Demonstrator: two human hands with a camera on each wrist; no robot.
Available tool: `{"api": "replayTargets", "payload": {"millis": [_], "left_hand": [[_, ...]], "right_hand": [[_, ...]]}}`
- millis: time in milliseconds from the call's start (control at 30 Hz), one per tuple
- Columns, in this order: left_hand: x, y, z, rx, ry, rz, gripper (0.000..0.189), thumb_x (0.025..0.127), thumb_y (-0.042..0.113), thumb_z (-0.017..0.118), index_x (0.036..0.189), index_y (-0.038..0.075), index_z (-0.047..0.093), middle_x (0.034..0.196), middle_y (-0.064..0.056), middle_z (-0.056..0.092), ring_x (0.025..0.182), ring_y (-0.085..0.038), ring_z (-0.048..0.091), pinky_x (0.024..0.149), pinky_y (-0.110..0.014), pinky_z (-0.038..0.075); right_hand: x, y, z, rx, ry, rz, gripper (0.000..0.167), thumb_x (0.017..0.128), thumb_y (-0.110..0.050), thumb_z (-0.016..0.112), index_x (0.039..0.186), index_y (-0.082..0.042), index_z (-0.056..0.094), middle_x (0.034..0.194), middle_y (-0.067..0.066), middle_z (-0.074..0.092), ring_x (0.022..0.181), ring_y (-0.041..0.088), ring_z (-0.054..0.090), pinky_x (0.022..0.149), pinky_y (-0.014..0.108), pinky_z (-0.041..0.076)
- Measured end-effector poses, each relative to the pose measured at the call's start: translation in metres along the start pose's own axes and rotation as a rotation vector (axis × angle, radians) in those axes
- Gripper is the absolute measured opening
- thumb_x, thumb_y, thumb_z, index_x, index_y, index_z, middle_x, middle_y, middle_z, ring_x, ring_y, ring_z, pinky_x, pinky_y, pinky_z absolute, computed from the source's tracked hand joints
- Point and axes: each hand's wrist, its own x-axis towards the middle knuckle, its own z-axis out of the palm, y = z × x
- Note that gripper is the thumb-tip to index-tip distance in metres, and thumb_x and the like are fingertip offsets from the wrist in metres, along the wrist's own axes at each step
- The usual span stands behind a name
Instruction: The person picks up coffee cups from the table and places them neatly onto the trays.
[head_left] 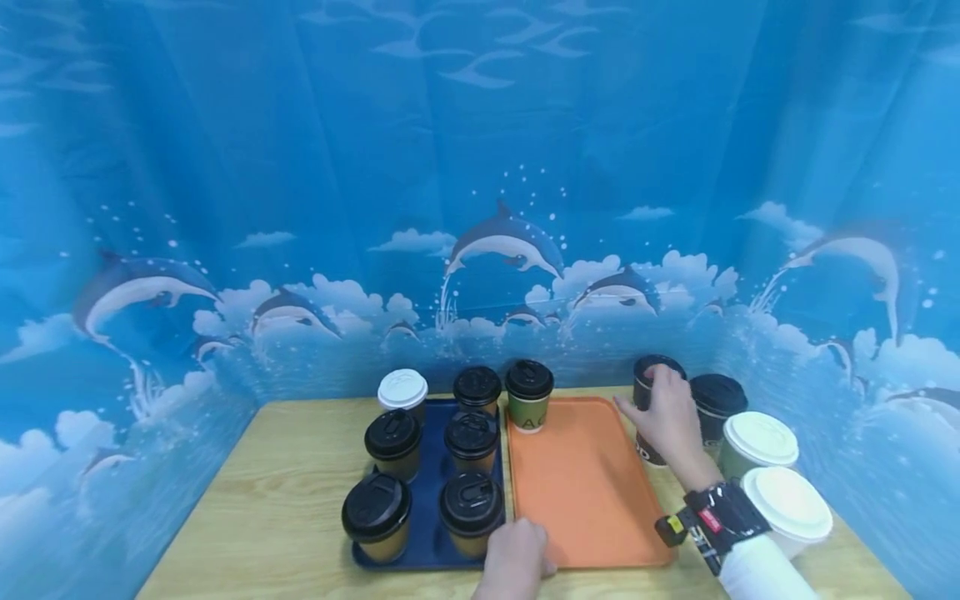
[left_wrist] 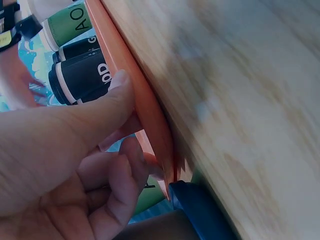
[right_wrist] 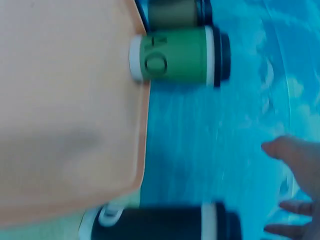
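My left hand [head_left: 516, 554] pinches the near rim of the orange tray [head_left: 577, 492], thumb on its edge in the left wrist view. Spread fingers of my right hand [head_left: 667, 417] hover by the top of a tall black paper cup [right_wrist: 160, 223] standing just right of the tray. A gap shows between fingers and cup in the right wrist view. In the tray's far left corner stands a green paper cup [head_left: 528, 410] with a black lid.
Left of the orange tray, a navy tray [head_left: 431, 500] bears several lidded brown cups [head_left: 393, 446] and a white-lidded cup [head_left: 402, 390]. Another black cup [head_left: 718, 400] and two white-lidded cups [head_left: 761, 440] stand at the right. A dolphin-print curtain [head_left: 480, 208] surrounds the wooden table [head_left: 255, 492].
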Motion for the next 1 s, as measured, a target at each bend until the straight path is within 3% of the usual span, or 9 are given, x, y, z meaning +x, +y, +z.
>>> {"api": "replayTargets", "payload": {"millis": [100,233,433,733,1000], "left_hand": [[0.0,0.001,0.0,0.004,-0.002,-0.006,0.032,0.07,0.043,0.088,0.07,0.016,0.071,0.068,0.0,0.067,0.064,-0.017,0.066,0.055,-0.031,0.053],[0.001,0.0,0.0,0.012,-0.014,-0.019,0.032,0.071,0.044,0.088,0.07,0.016,0.072,0.068,0.0,0.068,0.064,-0.016,0.067,0.056,-0.032,0.054],[0.0,0.002,-0.001,0.011,-0.02,-0.026,0.032,0.071,0.044,0.088,0.071,0.015,0.073,0.068,0.0,0.067,0.065,-0.016,0.066,0.057,-0.031,0.054],[-0.001,0.001,-0.001,-0.003,-0.035,-0.033,0.032,0.072,0.043,0.088,0.071,0.015,0.072,0.068,-0.001,0.067,0.064,-0.016,0.066,0.056,-0.032,0.053],[0.0,0.0,-0.001,-0.017,-0.02,-0.014,0.03,0.071,0.04,0.089,0.071,0.015,0.072,0.068,0.0,0.067,0.064,-0.017,0.066,0.056,-0.031,0.053]], "right_hand": [[-0.006,0.016,-0.008,-0.049,0.023,0.111,0.079,0.082,-0.039,0.082,0.126,0.016,0.045,0.118,0.037,0.048,0.108,0.055,0.048,0.084,0.065,0.043],[-0.01,0.028,-0.007,-0.095,-0.041,0.177,0.094,0.079,-0.047,0.083,0.126,0.021,0.04,0.116,0.041,0.045,0.107,0.057,0.047,0.083,0.066,0.044],[-0.012,0.038,-0.008,-0.098,-0.065,0.167,0.095,0.074,-0.047,0.086,0.121,0.022,0.041,0.107,0.042,0.051,0.1,0.059,0.054,0.077,0.065,0.048],[-0.013,0.037,-0.018,-0.046,-0.232,0.166,0.102,0.08,-0.041,0.082,0.138,0.025,0.03,0.126,0.048,0.043,0.115,0.063,0.046,0.092,0.07,0.044],[-0.02,0.04,-0.016,-0.046,-0.16,0.131,0.098,0.081,-0.041,0.081,0.134,0.026,0.034,0.118,0.047,0.045,0.108,0.064,0.049,0.087,0.069,0.046]]}}
